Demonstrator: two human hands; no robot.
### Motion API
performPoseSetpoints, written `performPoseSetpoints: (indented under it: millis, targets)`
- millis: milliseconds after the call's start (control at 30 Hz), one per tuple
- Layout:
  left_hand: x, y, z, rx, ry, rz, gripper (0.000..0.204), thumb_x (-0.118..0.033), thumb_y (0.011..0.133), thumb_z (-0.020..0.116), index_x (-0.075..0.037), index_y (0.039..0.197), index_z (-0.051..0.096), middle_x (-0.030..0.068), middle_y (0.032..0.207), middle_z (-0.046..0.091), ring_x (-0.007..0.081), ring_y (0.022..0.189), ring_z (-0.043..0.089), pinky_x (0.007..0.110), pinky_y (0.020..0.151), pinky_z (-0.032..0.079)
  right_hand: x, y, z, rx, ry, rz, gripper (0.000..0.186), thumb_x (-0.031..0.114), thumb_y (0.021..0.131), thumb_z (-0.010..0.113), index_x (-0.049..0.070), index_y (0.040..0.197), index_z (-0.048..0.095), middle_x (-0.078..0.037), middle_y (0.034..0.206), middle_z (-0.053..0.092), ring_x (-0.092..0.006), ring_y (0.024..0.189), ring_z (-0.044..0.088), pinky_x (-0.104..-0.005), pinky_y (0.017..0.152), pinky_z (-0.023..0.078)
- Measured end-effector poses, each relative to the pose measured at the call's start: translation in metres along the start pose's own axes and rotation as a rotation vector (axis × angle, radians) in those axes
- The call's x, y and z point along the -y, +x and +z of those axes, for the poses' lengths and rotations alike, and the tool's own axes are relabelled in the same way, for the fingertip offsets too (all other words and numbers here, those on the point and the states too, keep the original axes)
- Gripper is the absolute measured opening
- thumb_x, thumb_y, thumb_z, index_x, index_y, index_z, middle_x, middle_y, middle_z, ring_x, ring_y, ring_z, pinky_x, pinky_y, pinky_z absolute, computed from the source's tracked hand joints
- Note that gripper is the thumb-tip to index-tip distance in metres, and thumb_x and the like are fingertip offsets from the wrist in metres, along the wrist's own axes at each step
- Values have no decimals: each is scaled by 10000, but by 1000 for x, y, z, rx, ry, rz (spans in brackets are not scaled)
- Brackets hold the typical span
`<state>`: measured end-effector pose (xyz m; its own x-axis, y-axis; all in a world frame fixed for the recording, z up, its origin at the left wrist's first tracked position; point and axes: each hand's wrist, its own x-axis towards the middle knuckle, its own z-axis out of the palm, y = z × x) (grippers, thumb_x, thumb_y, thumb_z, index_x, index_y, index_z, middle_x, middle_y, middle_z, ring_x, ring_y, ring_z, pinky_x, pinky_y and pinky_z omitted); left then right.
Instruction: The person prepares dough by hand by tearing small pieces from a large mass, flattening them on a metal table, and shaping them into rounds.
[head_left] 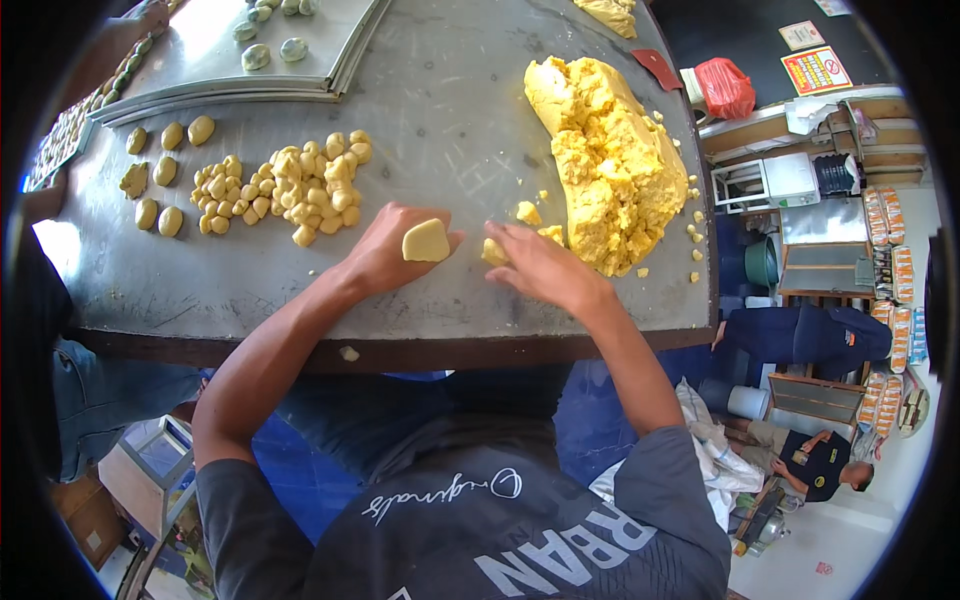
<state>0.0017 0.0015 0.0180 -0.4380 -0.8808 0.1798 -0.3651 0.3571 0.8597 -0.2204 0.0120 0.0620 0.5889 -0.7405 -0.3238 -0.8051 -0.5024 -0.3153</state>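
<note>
My left hand point(385, 250) is curled over the metal table, with a flattened pale piece of dough point(427, 241) at its thumb side. To its right, my right hand point(545, 265) closes its fingers on a small lump of yellow paste point(495, 251). Beyond that hand lies a big crumbly yellow mass point(620, 165), with loose bits point(528, 213) at its near left side. Left of my left hand sits a cluster of small tan dough balls point(315, 185). Farther left, several larger rounded dough pieces point(170, 220) lie apart from each other.
Stacked metal trays point(330, 85) at the far left carry greenish rounded pieces point(256, 57). A co-worker's arm point(110, 45) reaches in at the left edge. Near the table's right edge are a red scraper-like piece point(656, 69) and a red plastic bag point(724, 88). Another person point(815, 465) sits at the right.
</note>
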Motion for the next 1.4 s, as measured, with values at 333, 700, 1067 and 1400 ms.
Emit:
performPoseSetpoints:
  millis: [333,700,1067,1400]
  targets:
    - [4,0,5,-25,-8,45,354,-203,836,683,-22,610,480,157,530,458,322,487,374,385,475,367,-10,3,31,-118,-140,-97,307,65,856,552,-64,1134,534,-242,1094,593,-339,1052,578,-405,876,490]
    - [6,1,4,5,-4,24,330,-210,841,669,-24,632,493,165,559,481,356,526,424,400,504,386,-11,23,-13,344,27,34,463,236,873,595,-27,1239,486,-240,1120,582,-364,1060,567,-424,892,472]
    - [9,-2,6,-20,-27,53,360,-189,834,683,-36,594,463,137,523,455,314,480,409,379,473,367,-7,-10,-4,-5,291,127,497,286,891,598,-12,1275,490,-224,1263,529,-361,1173,500,-403,985,413]
    - [8,1,6,-32,14,51,358,-186,829,688,-31,595,466,153,529,457,328,487,406,386,477,371,-31,13,0,7,235,-108,311,227,879,605,7,1099,627,-196,1105,622,-338,981,603,-390,867,476]
